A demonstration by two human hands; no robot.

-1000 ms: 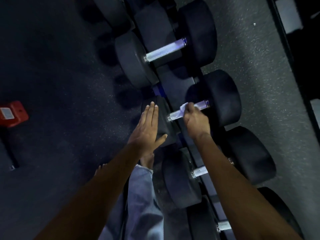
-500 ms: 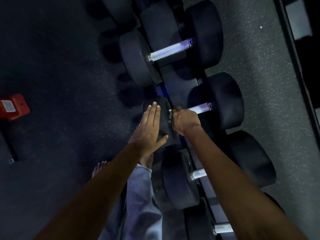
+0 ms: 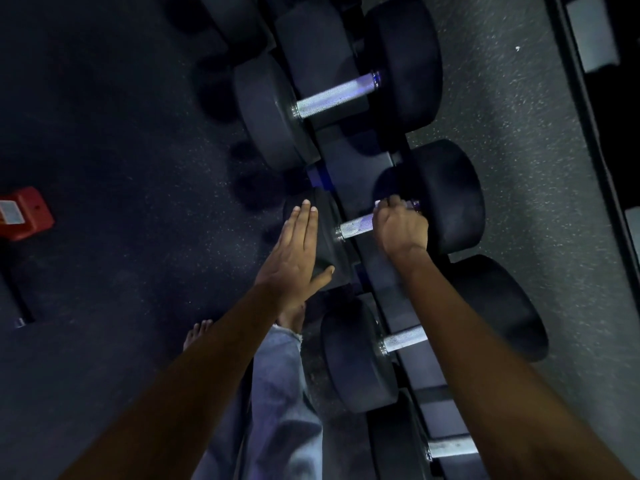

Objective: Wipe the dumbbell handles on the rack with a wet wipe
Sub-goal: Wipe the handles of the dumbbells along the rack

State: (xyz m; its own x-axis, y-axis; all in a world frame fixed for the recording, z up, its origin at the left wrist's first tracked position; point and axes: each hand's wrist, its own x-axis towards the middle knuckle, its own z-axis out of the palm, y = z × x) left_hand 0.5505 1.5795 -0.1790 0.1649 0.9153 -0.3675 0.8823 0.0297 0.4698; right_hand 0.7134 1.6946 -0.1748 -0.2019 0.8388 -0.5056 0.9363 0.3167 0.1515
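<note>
The right hand (image 3: 400, 230) is curled around the far end of a dumbbell handle (image 3: 355, 227), close to the big outer weight (image 3: 450, 199). A bit of white wet wipe (image 3: 378, 203) peeks out by the fingers, so the hand grips the wipe and the handle together. The left hand (image 3: 296, 258) is flat, fingers straight, pressing on the near weight (image 3: 325, 233) to hold the dumbbell steady on the rack (image 3: 346, 161). This looks like the rubbing step on the middle dumbbell. Next, the wipe likely needs to slide along the bare part, then go to another handle (image 3: 403, 337).
</note>
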